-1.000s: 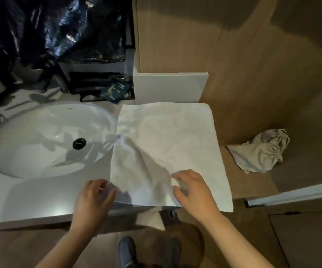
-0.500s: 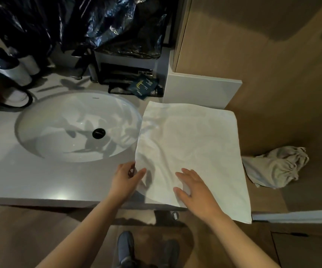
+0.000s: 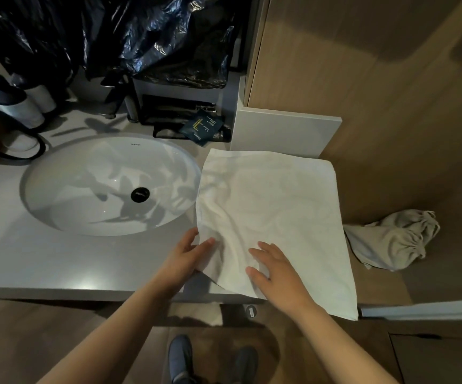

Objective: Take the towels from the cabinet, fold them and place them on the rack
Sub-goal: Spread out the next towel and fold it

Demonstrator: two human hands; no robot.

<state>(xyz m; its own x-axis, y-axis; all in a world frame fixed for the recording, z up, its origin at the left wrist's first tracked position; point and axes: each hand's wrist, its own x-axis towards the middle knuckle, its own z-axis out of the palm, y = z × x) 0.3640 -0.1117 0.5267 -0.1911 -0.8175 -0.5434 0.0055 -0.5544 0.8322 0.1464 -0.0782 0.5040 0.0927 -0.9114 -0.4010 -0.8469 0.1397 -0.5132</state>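
Sink (image 3: 57,195) takes up the left half of the counter (image 3: 44,259), so the towel (image 3: 274,200) is spread flat on the right end. That's prob the only spot w/ enough room to fold, and even so its near right corner hangs off the front edge. Left hand (image 3: 185,259) is at the towel's near left corner by the front edge, thumb on top and fingers at the hem, pinching it. I'd guess it's about to lift it for the 1st fold. Right hand (image 3: 277,275) lies flat on the cloth just beside it, fingers straight and spread, gripping nothing, prob pinning the towel so it won't slide. Both forearms reach in from the front. A beige drawstring bag (image 3: 390,239) sits past the counter's right end, just beside the towel.
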